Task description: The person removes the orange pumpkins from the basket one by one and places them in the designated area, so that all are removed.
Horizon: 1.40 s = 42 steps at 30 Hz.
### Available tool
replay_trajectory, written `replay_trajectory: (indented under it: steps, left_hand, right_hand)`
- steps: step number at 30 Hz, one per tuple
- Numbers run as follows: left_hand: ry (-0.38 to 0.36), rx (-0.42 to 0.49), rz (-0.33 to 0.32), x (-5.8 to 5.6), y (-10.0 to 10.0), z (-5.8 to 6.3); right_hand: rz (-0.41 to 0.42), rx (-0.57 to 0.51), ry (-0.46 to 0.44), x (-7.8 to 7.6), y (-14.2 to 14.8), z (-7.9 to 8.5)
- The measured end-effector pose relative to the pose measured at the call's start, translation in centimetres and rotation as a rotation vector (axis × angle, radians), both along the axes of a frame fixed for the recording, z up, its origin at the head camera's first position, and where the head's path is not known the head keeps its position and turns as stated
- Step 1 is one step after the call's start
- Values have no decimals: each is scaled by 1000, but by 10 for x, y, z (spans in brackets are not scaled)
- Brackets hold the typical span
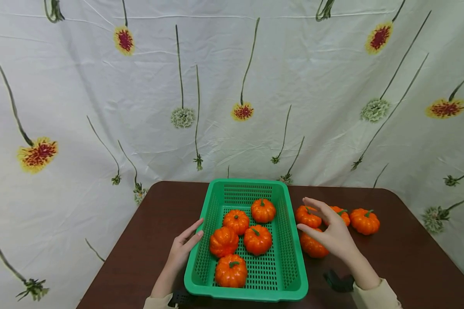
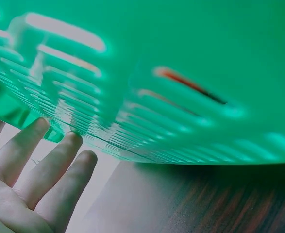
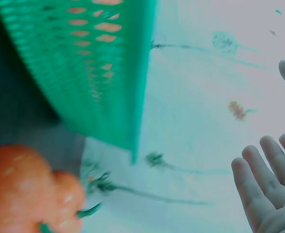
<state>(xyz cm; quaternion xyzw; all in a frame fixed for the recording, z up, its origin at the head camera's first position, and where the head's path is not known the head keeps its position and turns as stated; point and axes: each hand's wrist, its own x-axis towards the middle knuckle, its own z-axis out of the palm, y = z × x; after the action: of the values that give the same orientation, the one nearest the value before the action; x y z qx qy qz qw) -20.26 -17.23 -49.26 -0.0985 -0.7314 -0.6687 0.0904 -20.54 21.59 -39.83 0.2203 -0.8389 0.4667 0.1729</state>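
Pumpkins (image 1: 314,249) are lying near the right grip (image 1: 334,236), which is hovering right of the green basket (image 1: 251,294), fingers parted, holding nothing. Left grip (image 1: 181,249) is reaching straight-fingered to the basket's left rim, also holding nothing; contact is escaping confirmation. Pumpkins are appearing light, stiff and slightly slippery, favouring a hold around the ribbed sides, off the stem. Five are sitting inside the one basket, four right of it on the bench (image 1: 406,262).

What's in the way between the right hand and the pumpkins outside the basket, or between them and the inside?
Nothing visible blocks the right hand from the pumpkins beside the green basket. Between those pumpkins and the basket's inside stands its right wall, so they'd probably need lifting over it.
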Motion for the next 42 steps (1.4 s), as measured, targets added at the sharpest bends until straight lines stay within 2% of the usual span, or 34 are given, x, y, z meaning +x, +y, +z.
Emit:
replay_trajectory:
  steps: [6, 10, 19, 27, 36, 42]
  left_hand:
    - [-1, -2, 5, 0, 0, 0]
    - [0, -1, 4, -1, -1, -1]
    - [7, 1, -11, 0, 0, -1]
    - [2, 5, -8, 1, -1, 1]
    - [-9, -5, -1, 1, -1, 0]
    - [0, -3, -9, 1, -1, 0]
  right_hand:
    - [74, 54, 3, -3, -24, 22]
    - [149, 72, 0, -7, -42, 28]
    - [233, 81, -82, -14, -83, 21]
    - [224, 46, -250, -18, -116, 16]
    - [208, 62, -339, -28, -139, 7]
    - [207, 84, -339, -34, -148, -1]
